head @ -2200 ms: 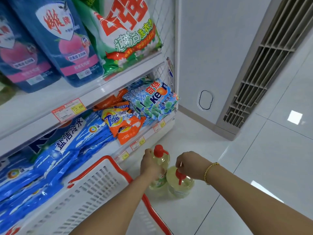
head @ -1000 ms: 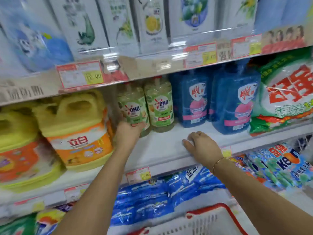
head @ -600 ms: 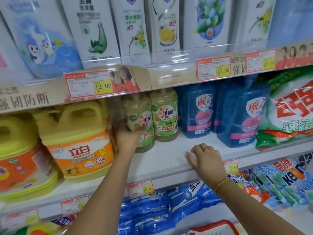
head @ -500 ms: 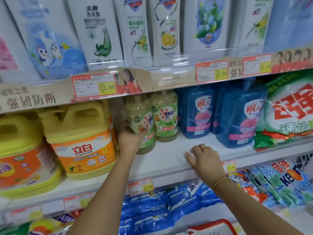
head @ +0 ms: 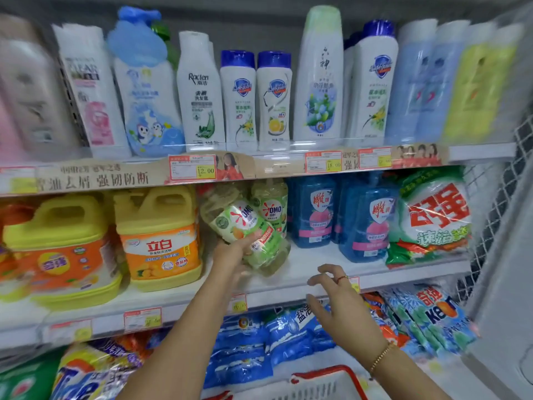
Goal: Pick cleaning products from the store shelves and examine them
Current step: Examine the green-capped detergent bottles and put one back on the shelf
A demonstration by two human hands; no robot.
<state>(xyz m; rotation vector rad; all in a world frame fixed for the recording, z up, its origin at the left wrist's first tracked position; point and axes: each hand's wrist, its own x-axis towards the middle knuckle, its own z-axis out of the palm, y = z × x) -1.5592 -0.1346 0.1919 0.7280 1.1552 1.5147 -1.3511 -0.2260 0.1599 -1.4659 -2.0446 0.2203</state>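
Green-labelled bottle (head: 245, 223), gripped tilted above the shelf (head: 311, 255) by the left hand (head: 233, 252), was being picked; the spread-fingered right hand (head: 343, 307), before that shelf, likely needed to steady it.

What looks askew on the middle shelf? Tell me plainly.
The OMO bottle gripped by the left hand leans sharply, top toward the upper left, while the second OMO bottle beside it stands upright. Nothing spilled or damaged shows.
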